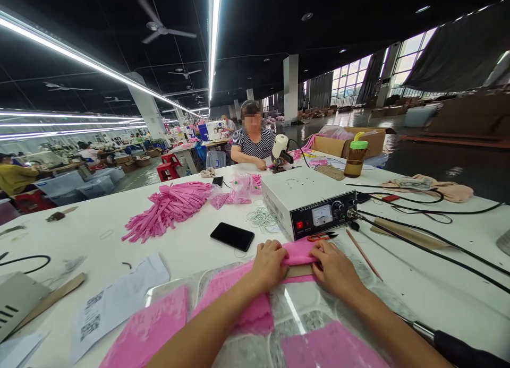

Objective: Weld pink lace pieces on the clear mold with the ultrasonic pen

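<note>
Both ends of a folded piece of pink fabric (299,251) are pinched between my hands over a tan cardboard strip (299,271). My left hand (270,264) is closed on the fabric's left end, fingers curled. At its right end my right hand (332,264) grips with thumb and fingers. Below them lies a clear plastic sheet (290,309), with more pink fabric pieces (249,309) under or on it; I cannot tell which. Orange-handled scissors (322,237) lie just beyond my right hand.
A control box (306,198) stands just ahead, cables running right. A black phone (232,236), pink strips (169,206) and a white printed bag (119,301) lie to the left. A handheld tool (450,347) is lower right. A person (255,139) sits opposite beside a bottle (356,158).
</note>
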Demonstrator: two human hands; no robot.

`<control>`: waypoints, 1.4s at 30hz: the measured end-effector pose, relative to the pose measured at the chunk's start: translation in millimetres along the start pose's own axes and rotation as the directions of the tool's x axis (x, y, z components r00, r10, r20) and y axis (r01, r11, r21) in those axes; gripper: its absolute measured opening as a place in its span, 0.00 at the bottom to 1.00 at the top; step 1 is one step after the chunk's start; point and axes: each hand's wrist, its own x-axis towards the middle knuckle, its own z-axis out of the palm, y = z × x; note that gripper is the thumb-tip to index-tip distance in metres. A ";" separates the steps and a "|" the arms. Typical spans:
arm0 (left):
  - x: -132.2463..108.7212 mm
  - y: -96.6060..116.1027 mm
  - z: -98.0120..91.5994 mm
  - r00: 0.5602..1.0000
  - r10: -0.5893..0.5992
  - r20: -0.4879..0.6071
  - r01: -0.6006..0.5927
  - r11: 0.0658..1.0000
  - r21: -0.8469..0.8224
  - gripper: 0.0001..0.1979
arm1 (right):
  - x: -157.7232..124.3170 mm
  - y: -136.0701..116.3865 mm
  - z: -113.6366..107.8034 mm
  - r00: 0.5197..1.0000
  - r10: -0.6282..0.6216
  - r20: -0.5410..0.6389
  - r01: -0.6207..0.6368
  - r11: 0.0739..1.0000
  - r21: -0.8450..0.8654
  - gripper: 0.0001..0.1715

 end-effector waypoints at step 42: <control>5.1 -1.6 5.5 0.989 0.048 0.140 -0.019 0.979 -0.201 0.14 | -1.6 22.6 2.3 0.988 -0.058 0.143 0.014 0.955 0.295 0.13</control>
